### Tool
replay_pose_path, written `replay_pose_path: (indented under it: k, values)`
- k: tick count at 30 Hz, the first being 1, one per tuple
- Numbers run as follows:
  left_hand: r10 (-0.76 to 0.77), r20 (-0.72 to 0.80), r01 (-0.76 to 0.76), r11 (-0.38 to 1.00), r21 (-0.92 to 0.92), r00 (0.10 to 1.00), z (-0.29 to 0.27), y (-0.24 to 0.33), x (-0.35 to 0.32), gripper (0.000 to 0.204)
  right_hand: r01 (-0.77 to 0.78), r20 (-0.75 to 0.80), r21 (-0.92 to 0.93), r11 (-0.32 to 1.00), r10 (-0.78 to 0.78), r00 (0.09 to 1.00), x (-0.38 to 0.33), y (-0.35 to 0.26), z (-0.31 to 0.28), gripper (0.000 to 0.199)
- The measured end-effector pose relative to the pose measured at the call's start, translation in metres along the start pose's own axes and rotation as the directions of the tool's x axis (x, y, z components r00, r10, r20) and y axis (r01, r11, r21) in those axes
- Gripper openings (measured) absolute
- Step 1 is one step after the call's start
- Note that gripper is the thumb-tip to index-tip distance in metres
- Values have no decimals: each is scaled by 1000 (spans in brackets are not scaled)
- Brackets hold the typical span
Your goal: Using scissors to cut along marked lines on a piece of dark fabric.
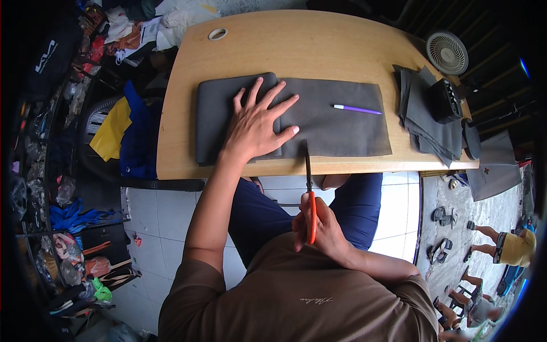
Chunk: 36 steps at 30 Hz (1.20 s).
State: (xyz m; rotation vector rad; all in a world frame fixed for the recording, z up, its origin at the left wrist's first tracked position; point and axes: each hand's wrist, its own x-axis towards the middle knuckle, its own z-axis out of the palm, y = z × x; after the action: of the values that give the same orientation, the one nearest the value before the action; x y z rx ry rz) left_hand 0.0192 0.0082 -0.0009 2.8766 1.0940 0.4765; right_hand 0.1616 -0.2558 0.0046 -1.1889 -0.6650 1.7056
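Note:
My left hand [256, 124] lies flat with fingers spread on a dark grey rectangular piece [213, 128] with rounded corners. That piece overlaps a longer dark grey sheet [342, 128] stretching to the right across the table. In my right hand [327, 228] is a pair of scissors [311, 219] with orange handles, held below the table's near edge. The dark blades point away from me, their tips at the sheet's near edge; I cannot tell whether they touch it. A purple pen [359, 109] with a white end rests on the sheet.
The wooden table [273, 45] carries a tape roll [217, 34] at the far left. At its right are a stack of dark sheets [419, 114], a black box-like holder [444, 101] and a fan [447, 52]. Cluttered shelves [62, 228] line the left. People [513, 248] are at the far right.

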Motion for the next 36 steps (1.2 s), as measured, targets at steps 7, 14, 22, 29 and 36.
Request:
replay_pose_path:
  k: [7, 14, 22, 29, 36]
  values:
    - [-1, 1, 1, 1000, -6, 1000, 0, 0, 0, 73, 0, -20, 28, 1000, 1, 1000, 1, 5, 1, 44]
    - [6, -51, -9, 998, -58, 999, 3, -1, -1, 71, -44, -16, -16, 999, 44, 999, 1, -1, 0, 58]
    - [10, -52, -13, 998, -61, 999, 4, -2, 0, 71, -14, -38, -73, 997, 11, 999, 4, 2, 0, 62]
    - [11, -51, -14, 998, -56, 999, 4, -1, -1, 72, -41, -93, -69, 997, 34, 995, 12, -5, 7, 66]
    - [12, -48, -14, 999, -48, 999, 4, -1, 0, 72, -45, -121, -61, 997, 37, 992, 15, -4, 8, 65]
